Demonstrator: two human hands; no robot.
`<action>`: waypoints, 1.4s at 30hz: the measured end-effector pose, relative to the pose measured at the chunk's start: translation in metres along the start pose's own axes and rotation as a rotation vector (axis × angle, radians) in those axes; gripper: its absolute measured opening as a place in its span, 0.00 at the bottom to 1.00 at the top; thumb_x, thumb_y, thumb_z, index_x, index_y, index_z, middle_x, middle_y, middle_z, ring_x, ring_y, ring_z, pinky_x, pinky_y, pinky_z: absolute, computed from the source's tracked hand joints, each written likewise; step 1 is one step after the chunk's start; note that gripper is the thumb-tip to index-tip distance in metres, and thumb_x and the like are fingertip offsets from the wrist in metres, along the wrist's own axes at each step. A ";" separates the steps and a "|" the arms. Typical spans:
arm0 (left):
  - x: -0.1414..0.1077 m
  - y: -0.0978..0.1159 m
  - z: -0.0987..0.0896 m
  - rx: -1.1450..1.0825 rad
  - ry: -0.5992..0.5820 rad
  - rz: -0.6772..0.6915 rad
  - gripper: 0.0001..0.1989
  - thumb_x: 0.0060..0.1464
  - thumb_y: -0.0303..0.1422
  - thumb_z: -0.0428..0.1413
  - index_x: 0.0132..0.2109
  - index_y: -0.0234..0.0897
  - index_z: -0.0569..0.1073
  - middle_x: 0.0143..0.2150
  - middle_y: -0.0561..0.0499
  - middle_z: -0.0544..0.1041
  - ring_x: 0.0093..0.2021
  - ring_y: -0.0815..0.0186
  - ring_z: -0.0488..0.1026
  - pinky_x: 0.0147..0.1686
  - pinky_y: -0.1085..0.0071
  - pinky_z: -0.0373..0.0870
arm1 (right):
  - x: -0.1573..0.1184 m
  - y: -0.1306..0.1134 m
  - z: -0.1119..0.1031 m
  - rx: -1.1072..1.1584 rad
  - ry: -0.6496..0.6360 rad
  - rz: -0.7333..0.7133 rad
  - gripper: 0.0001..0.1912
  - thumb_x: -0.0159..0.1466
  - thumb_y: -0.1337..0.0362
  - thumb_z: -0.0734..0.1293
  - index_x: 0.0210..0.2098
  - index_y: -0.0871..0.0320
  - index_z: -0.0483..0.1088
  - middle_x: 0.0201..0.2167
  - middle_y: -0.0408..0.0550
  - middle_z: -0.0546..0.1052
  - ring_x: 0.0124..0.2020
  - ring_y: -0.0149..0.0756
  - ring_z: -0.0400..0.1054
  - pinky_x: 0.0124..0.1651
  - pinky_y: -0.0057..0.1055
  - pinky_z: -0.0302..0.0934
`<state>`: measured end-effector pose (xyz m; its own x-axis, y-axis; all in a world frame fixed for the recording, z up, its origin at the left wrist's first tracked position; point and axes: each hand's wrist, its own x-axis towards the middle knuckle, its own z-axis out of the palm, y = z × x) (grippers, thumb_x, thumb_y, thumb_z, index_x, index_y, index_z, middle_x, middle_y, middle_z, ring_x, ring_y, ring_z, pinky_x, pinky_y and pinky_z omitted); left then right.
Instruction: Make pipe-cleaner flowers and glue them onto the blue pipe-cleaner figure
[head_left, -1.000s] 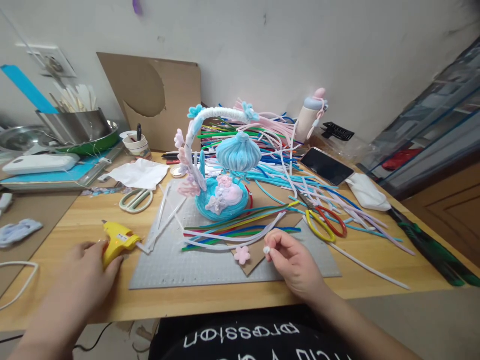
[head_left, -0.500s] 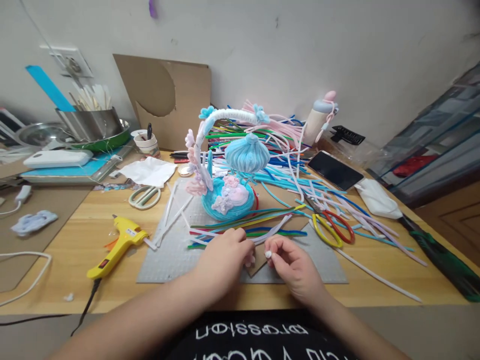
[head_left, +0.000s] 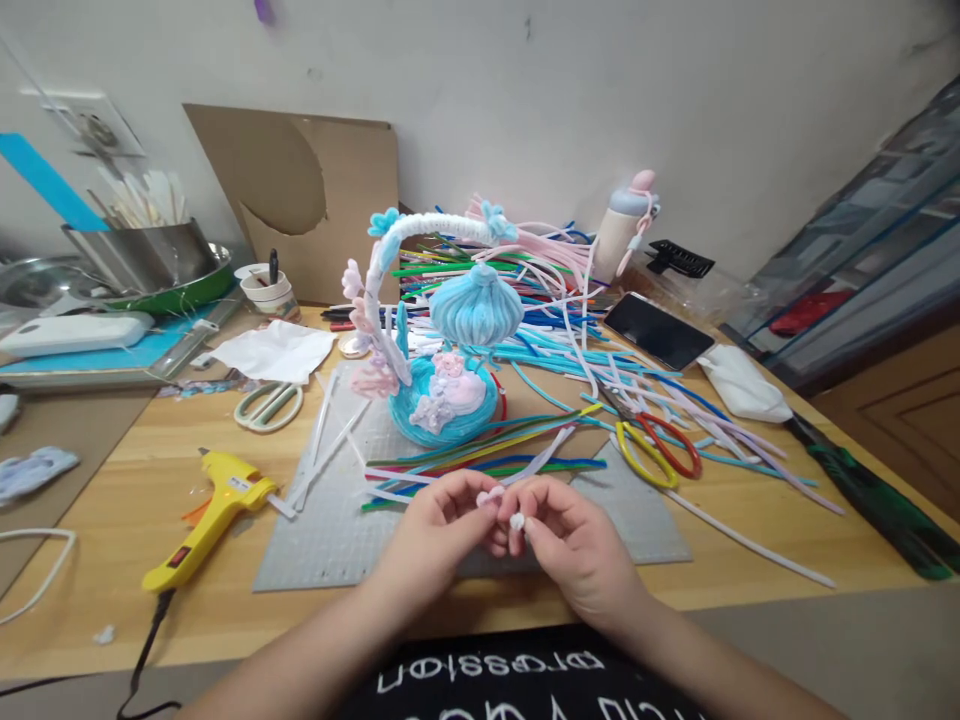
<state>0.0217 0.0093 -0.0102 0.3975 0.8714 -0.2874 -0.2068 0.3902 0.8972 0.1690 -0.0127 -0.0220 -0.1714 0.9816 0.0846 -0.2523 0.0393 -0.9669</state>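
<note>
My left hand [head_left: 457,520] pinches a small pink fuzzy piece [head_left: 490,496] between thumb and fingers. Close against it, my right hand [head_left: 570,535] grips a small white fuzzy piece [head_left: 517,521]. Both hands are above the front of the grey cutting mat [head_left: 307,545]. Beyond them stands a decoration with a blue coiled base [head_left: 420,412], a white arch [head_left: 442,226] bearing blue and pink flowers, and a blue ribbed shell shape [head_left: 477,308] under the arch. Several coloured pipe cleaners [head_left: 525,463] lie between the hands and the base.
A yellow glue gun [head_left: 214,510] lies at the left, near green-handled scissors [head_left: 268,407]. Red and yellow scissors [head_left: 660,450], a phone [head_left: 658,331] and a green-handled tool [head_left: 877,500] are at the right. More pipe cleaners and a bottle [head_left: 624,230] are behind.
My hands have come together, and my left hand has turned so that the pink piece shows between its fingertips. The view has shifted slightly, moving the table items left.
</note>
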 end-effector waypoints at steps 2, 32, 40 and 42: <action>-0.003 -0.003 -0.002 -0.090 -0.030 -0.005 0.14 0.46 0.36 0.65 0.39 0.34 0.75 0.29 0.52 0.77 0.29 0.69 0.73 0.33 0.72 0.70 | 0.002 0.001 0.000 0.005 0.001 0.000 0.11 0.61 0.61 0.66 0.26 0.58 0.61 0.28 0.43 0.70 0.24 0.26 0.64 0.30 0.27 0.65; -0.012 -0.013 -0.009 -0.313 -0.138 0.023 0.12 0.47 0.26 0.66 0.39 0.35 0.74 0.34 0.54 0.77 0.33 0.74 0.73 0.36 0.78 0.71 | 0.001 -0.022 -0.004 -0.716 -0.058 -0.116 0.06 0.55 0.73 0.62 0.25 0.57 0.63 0.25 0.40 0.73 0.28 0.28 0.67 0.32 0.23 0.60; -0.012 -0.013 -0.008 -0.200 -0.075 0.118 0.11 0.46 0.27 0.66 0.37 0.36 0.74 0.32 0.54 0.76 0.34 0.74 0.71 0.37 0.79 0.68 | 0.000 -0.025 -0.004 -0.826 -0.080 -0.223 0.08 0.55 0.76 0.62 0.26 0.57 0.61 0.26 0.39 0.70 0.29 0.26 0.64 0.33 0.23 0.57; -0.013 -0.014 -0.008 -0.172 -0.058 0.122 0.11 0.46 0.27 0.66 0.37 0.36 0.74 0.32 0.54 0.76 0.34 0.73 0.71 0.37 0.78 0.67 | 0.000 -0.026 -0.004 -0.842 -0.095 -0.243 0.08 0.55 0.76 0.61 0.27 0.57 0.61 0.27 0.40 0.69 0.30 0.26 0.64 0.34 0.23 0.57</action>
<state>0.0123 -0.0051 -0.0214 0.4098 0.8988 -0.1557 -0.4044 0.3321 0.8522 0.1793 -0.0128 0.0019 -0.2918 0.9099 0.2949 0.4871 0.4067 -0.7729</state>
